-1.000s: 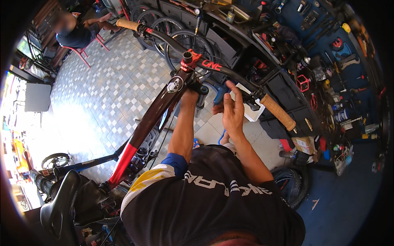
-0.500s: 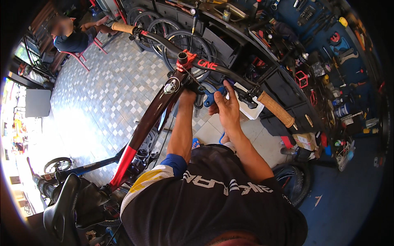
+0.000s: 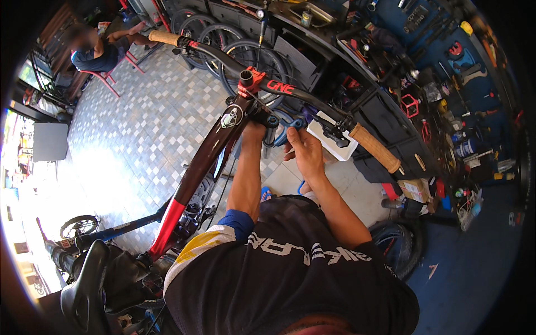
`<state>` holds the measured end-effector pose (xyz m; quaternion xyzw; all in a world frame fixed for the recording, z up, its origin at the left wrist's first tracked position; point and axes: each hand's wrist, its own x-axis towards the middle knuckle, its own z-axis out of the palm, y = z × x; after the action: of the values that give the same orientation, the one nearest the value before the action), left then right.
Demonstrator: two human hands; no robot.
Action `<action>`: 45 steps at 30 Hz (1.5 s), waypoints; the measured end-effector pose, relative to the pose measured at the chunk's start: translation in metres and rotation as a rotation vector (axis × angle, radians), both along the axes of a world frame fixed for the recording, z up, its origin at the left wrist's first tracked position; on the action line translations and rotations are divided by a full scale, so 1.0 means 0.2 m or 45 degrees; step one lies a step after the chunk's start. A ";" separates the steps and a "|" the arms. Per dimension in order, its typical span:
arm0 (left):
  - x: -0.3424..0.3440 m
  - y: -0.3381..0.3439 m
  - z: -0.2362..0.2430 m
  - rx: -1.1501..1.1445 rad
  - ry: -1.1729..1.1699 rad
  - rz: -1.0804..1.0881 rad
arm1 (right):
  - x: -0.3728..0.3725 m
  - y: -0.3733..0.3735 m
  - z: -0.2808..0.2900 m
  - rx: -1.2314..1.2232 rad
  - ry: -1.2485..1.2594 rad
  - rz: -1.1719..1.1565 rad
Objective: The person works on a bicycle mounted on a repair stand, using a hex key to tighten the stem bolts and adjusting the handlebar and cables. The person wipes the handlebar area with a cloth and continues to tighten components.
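Note:
A bicycle with a dark brown and red frame (image 3: 207, 148) stands in front of me, its black handlebar (image 3: 312, 100) reaching across with cork-coloured grips. My left hand (image 3: 254, 132) is close behind the head of the frame, beside the fork area; its fingers are hidden there. Just to its right, my right hand (image 3: 306, 149) pinches a blue three-armed wrench (image 3: 286, 133) between thumb and curled fingers. The tool is below the handlebar, and one of its arms points toward the dark part by my left hand. Whether its tip sits in a bolt is too small to tell.
Several bicycle wheels (image 3: 254, 61) lean by the dark cabinets behind the handlebar. A tool wall (image 3: 463, 72) and cluttered bench run along the right. A black saddle (image 3: 86, 285) is at lower left. A person (image 3: 97, 53) sits on a red chair at far left.
The fingers of my right hand have curled in from a more stretched pose, and the blue wrench has turned. My left hand stays about where it was.

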<state>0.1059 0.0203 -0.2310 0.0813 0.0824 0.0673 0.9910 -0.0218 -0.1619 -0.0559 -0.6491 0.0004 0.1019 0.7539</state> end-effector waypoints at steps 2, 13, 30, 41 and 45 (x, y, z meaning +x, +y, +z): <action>0.00 0.00 -0.01 0.005 0.001 -0.001 | -0.04 0.03 0.08 0.129 -0.013 -0.064; 0.03 0.00 0.00 -0.008 -0.001 -0.002 | -0.07 0.01 -0.04 -0.704 -1.145 -0.020; 0.05 0.00 0.02 -0.015 -0.006 0.004 | 0.06 0.03 0.21 -1.535 -1.590 -0.078; 0.06 -0.01 0.02 -0.038 0.015 -0.001 | 0.21 0.06 0.21 -1.030 -1.403 0.214; 0.05 0.01 0.02 -0.039 0.022 0.012 | 0.19 0.09 0.16 -0.424 -0.766 0.342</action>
<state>0.1150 0.0214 -0.2277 0.0662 0.0925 0.0699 0.9910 0.0158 -0.1436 -0.0242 -0.7581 -0.2898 0.0033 0.5841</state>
